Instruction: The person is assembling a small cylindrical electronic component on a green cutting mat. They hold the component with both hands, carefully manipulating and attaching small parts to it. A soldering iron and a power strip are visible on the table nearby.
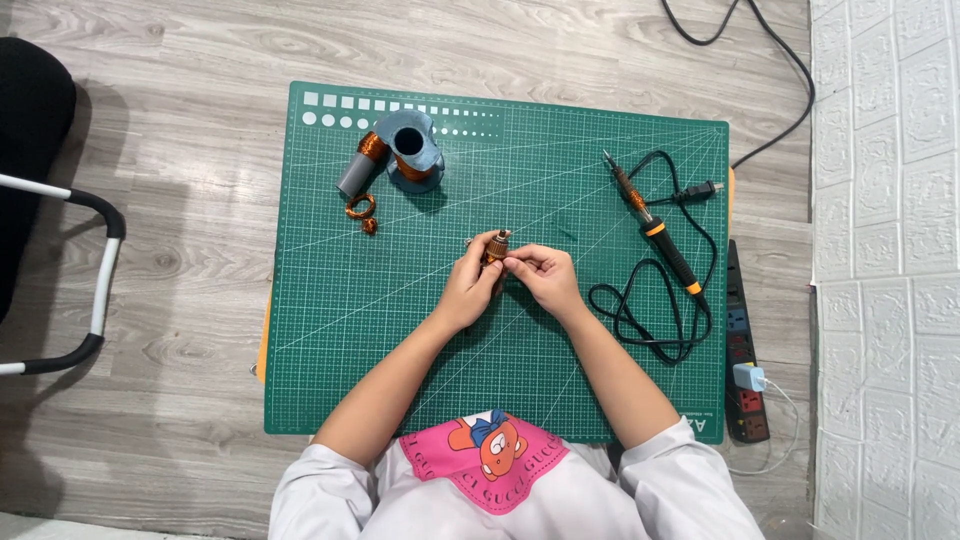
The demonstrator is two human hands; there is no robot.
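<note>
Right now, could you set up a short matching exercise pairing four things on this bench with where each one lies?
Things:
1. soldering iron
2. copper wire spool
3. small copper coil
4. power strip

Places:
A. held between both hands at mat centre
B. on the floor beside the mat's right edge
C. upper left of the green mat
D. right side of the mat, cord looped below

Pairs: 1-D, 2-C, 3-A, 4-B

- The small copper-wound part (496, 245) at frame centre is half covered by the fingers of the left hand (468, 288) and right hand (545, 278); its shape is too small to tell.
- The chair (40, 200) is cut off at the left edge.
- The black cable (770, 40) runs off the top edge.
</note>
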